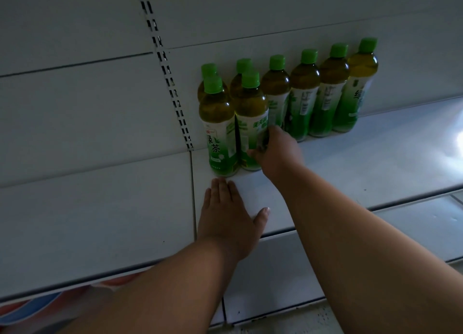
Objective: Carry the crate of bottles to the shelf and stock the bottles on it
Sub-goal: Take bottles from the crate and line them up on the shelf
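1. Eight green-capped tea bottles stand upright on the white shelf [350, 163]: a back row [303, 95] of six against the rear panel, and two in front at the left end.
2. The right hand [275, 153] grasps the front right bottle [250, 118] low on its label; the front left bottle [218, 128] stands touching it.
3. The left hand [228, 215] lies flat and released on the shelf, fingertips just before the front left bottle.
4. A slotted upright [162, 57] runs up the back panel, left of the bottles.
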`<state>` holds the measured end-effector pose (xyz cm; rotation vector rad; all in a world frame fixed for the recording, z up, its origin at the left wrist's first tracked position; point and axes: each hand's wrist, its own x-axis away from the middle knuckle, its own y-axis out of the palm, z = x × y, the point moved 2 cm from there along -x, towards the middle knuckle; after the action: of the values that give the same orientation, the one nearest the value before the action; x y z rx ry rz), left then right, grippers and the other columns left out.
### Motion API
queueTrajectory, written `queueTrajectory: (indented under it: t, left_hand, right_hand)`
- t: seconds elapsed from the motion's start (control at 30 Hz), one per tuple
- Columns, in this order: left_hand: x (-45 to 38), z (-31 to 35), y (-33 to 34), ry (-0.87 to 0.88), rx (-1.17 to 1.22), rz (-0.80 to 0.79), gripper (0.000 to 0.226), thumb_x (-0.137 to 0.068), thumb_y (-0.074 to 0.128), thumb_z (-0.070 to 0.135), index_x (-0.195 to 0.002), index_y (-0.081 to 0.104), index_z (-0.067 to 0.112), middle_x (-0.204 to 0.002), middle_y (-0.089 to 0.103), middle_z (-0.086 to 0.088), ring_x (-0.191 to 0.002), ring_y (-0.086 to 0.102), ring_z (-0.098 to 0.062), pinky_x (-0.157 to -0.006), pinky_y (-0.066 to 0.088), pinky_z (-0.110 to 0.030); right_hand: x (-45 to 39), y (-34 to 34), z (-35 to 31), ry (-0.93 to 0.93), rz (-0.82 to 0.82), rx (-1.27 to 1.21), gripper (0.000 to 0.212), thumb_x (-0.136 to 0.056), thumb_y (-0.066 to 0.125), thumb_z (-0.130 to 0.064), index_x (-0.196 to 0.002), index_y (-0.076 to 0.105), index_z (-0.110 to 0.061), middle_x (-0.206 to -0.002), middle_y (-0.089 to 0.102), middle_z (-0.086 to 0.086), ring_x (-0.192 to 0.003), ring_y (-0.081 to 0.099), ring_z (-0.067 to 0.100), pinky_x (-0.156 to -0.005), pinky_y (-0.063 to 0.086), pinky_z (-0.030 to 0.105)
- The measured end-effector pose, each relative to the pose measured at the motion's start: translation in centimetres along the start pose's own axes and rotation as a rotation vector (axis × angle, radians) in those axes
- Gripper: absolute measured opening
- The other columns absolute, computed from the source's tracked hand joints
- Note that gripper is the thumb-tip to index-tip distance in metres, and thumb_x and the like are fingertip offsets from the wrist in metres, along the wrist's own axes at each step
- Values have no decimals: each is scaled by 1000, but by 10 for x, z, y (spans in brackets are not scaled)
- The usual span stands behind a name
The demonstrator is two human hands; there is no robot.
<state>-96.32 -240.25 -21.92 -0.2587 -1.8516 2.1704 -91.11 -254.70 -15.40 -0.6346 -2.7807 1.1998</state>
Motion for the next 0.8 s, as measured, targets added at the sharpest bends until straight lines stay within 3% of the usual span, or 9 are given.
queueTrajectory:
  t: [0.17, 0.3, 0.37, 0.6, 0.8]
  left_hand:
    - [1, -2, -6, 14, 58, -23, 100, -91, 26, 74, -156, 1, 2, -165, -3, -18, -152, -7, -28, -123, -2, -39]
    - [13, -4, -28, 92, 150, 10, 89, -91, 40, 69, -155, 18, 11, -160, 20, -14, -146, 18, -30, -117, 19, -39]
    - [25, 4, -43, 234, 153, 43, 80, -91, 47, 64, -152, 27, 15, -155, 30, -11, -139, 29, -30, -112, 27, -40]
    - [111, 86, -71, 738, 181, -40, 76, -86, 51, 70, -146, 33, 28, -142, 41, -5, -128, 41, -26, -105, 39, -41]
    - [205, 160, -53, 1018, 175, -128, 72, -84, 50, 71, -145, 34, 37, -137, 45, -3, -127, 43, -27, -104, 39, -43]
  right_hand:
    - [38, -17, 8, -82, 31, 69, 70, -81, 77, -31, -141, 43, -18, -137, 53, 7, -122, 54, 28, -97, 49, 40]
    - [92, -48, 14, -66, -40, 218, 70, -82, 74, -35, -143, 41, -24, -139, 49, 7, -125, 50, 28, -100, 47, 41]
    - [126, -70, 17, -26, -78, 324, 70, -83, 71, -36, -144, 39, -26, -139, 48, 7, -126, 50, 28, -99, 46, 39]
    - [280, -162, 22, 297, -13, 644, 70, -83, 70, -44, -143, 39, -28, -139, 46, 5, -127, 48, 28, -99, 44, 41]
    - [415, -218, 53, 678, 89, 684, 68, -79, 71, -50, -137, 41, -28, -133, 50, 5, -124, 50, 30, -98, 46, 44]
